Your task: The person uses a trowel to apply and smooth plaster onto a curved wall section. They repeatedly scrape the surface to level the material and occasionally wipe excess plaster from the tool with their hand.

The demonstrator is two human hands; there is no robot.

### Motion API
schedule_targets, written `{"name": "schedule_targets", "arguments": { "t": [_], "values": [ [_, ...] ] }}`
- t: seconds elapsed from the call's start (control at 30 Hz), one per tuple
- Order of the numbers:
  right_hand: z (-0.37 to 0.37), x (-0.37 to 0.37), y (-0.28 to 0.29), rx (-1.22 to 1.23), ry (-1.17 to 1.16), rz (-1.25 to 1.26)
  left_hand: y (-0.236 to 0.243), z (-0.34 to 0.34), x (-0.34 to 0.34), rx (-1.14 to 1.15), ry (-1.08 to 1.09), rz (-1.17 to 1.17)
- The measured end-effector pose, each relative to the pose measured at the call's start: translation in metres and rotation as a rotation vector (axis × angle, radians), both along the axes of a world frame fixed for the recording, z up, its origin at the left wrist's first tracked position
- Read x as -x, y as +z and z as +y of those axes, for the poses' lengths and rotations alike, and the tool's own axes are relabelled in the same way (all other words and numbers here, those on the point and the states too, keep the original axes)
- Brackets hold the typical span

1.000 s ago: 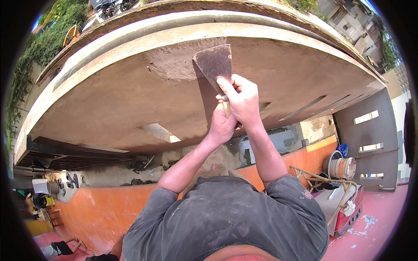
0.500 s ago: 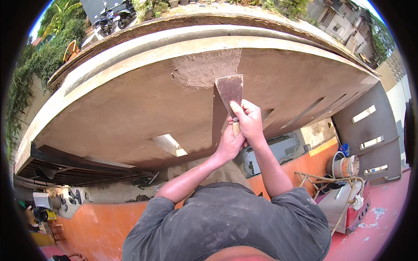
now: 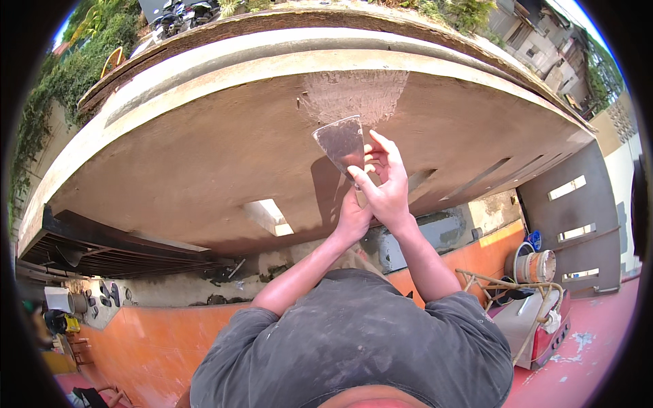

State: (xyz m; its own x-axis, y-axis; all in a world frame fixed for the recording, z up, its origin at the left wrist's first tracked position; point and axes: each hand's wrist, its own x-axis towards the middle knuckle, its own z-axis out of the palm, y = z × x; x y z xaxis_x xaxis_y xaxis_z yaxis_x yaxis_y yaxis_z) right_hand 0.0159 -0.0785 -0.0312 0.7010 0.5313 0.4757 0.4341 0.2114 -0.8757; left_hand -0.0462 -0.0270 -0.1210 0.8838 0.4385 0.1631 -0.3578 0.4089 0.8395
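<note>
A putty knife (image 3: 342, 139) with a wide, stained metal blade is held up in front of the wall, blade tilted up and to the left. My left hand (image 3: 354, 221) is closed around its handle, which is mostly hidden. The thumb of my right hand (image 3: 389, 194) lies on the lower blade, and its curled fingers meet the blade's right edge; the index finger points upward. Both wrists are close together. Behind the blade, a pale, freshly coated patch (image 3: 357, 92) covers the top of the brown wall (image 3: 177, 163).
Slots pierce the wall, one light opening (image 3: 269, 216) low down. A dark slatted metal piece (image 3: 102, 248) is at left. Right stand a bucket (image 3: 537, 266), a grey slotted panel (image 3: 578, 211) and a wooden-framed item (image 3: 520, 306) on pink floor. Motorbikes (image 3: 183, 17) are parked beyond the wall.
The putty knife has shifted left and tilted further left, its blade now below the pale patch. My right hand has opened somewhat, the index finger extending upward. The view has moved slightly.
</note>
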Motion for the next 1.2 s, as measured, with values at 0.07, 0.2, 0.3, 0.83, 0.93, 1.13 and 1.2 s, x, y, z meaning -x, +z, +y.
{"name": "schedule_targets", "arguments": {
  "t": [0.07,0.2,0.3,0.83,0.93,1.13,1.2],
  "values": [
    [-0.005,-0.008,0.004,0.127,0.216,0.236,0.008,0.008,0.006,-0.061,-0.161,0.067],
    [-0.025,-0.017,0.005,0.103,0.225,0.317,0.031,0.05,0.014,-0.708,-0.461,0.201],
    [-0.033,-0.022,0.013,0.093,0.248,0.337,0.02,0.076,0.004,-0.339,-0.292,-0.026],
    [0.012,-0.002,0.006,-0.108,0.851,1.021,0.115,0.082,-0.003,-0.019,0.009,0.028],
    [0.011,0.007,0.014,-0.062,0.733,0.991,0.122,0.072,-0.002,-0.035,0.1,0.03],
    [0.008,0.016,0.027,-0.083,0.659,0.899,0.126,0.072,-0.003,-0.004,0.056,0.063],
    [0.01,0.011,0.019,-0.082,0.664,0.895,0.123,0.073,-0.005,-0.011,0.056,0.08]
  ]
}}
